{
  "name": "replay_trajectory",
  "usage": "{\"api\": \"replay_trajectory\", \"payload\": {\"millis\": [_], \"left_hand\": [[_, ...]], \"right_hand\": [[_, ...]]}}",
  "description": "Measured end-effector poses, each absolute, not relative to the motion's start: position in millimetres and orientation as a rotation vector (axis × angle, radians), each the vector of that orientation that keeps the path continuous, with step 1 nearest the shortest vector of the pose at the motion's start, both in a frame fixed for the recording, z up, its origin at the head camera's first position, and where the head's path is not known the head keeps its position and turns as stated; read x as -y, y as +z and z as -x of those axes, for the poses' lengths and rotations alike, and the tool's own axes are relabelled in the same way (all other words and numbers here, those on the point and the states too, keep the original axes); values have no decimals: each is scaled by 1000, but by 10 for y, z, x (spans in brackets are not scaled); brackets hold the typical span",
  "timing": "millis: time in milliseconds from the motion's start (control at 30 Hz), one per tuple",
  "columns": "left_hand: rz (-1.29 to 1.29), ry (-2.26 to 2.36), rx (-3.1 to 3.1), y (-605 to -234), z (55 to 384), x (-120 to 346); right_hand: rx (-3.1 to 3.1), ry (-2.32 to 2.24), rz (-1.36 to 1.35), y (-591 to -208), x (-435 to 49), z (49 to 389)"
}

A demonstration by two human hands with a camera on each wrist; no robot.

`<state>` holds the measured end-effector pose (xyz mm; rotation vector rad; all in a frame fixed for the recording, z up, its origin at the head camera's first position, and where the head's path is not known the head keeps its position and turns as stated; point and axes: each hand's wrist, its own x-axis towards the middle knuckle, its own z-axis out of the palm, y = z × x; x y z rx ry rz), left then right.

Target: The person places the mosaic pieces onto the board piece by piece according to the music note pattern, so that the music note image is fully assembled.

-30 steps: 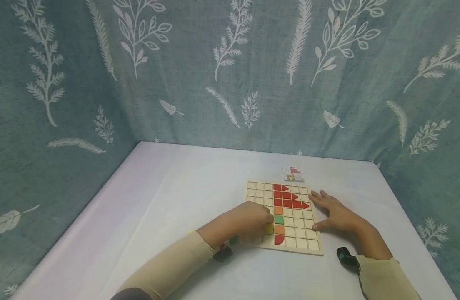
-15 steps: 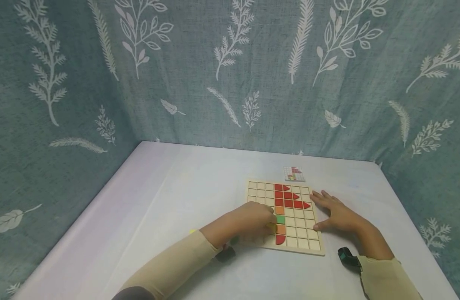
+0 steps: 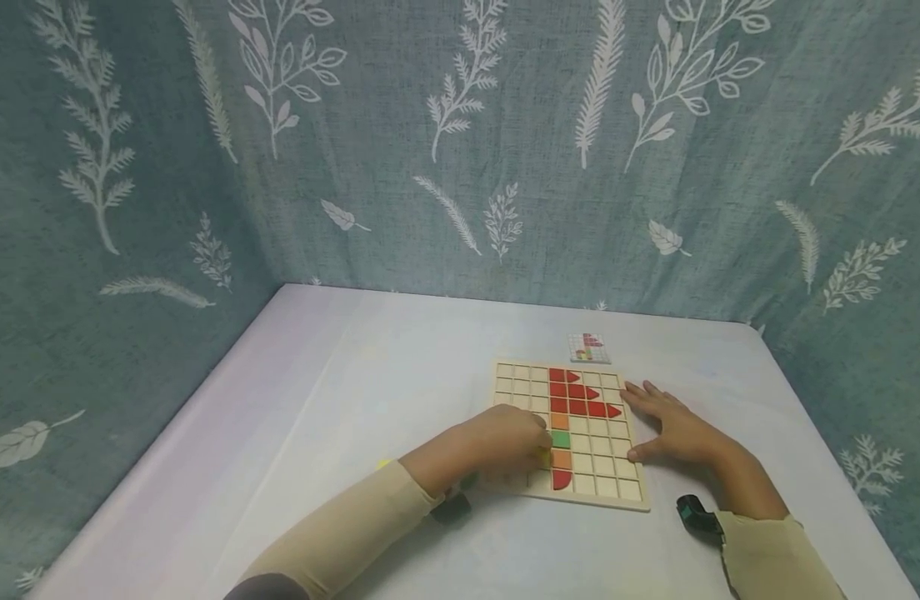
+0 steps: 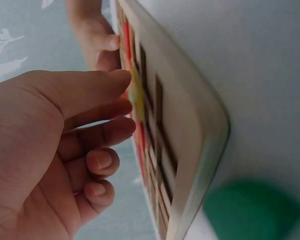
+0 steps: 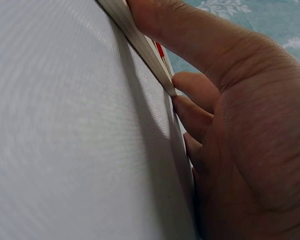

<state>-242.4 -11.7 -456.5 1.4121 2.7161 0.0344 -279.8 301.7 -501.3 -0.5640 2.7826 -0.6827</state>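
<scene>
A wooden grid board (image 3: pixel 606 492) lies on the white table, with red, orange and green tiles set in its squares. My left hand (image 3: pixel 505 437) is over the board's left part, its thumb and first fingertips at a yellow tile (image 4: pixel 137 95) beside the green tile (image 3: pixel 561 439) and the lower orange tile (image 3: pixel 561 459). In the left wrist view the ring and little fingers curl in. The back of the hand hides most of the yellow tile from the head view. My right hand (image 3: pixel 673 429) rests along the board's right edge, fingers spread, thumb and fingertips touching the rim.
Behind the board lies a small pattern card (image 3: pixel 589 347) with a printed grid. A green piece (image 4: pixel 252 210) sits on the table off the board's near-left corner. Part of a yellow piece (image 3: pixel 383 463) shows beyond the left forearm. Patterned curtains (image 3: pixel 400 150) surround the table.
Both hands have stayed nearly in place. The left fingers remain at the yellow tile, and the view has shifted very slightly.
</scene>
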Motion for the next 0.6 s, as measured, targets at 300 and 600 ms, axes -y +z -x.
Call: {"api": "replay_trajectory", "payload": {"millis": [300, 600], "left_hand": [[-1173, 94, -2703, -4396, 2338, 647], [-805, 211, -2701, -4350, 2170, 1428]], "right_hand": [[-2785, -688, 556, -5018, -3017, 2772], [-2795, -683, 588, -4985, -2993, 2755]]}}
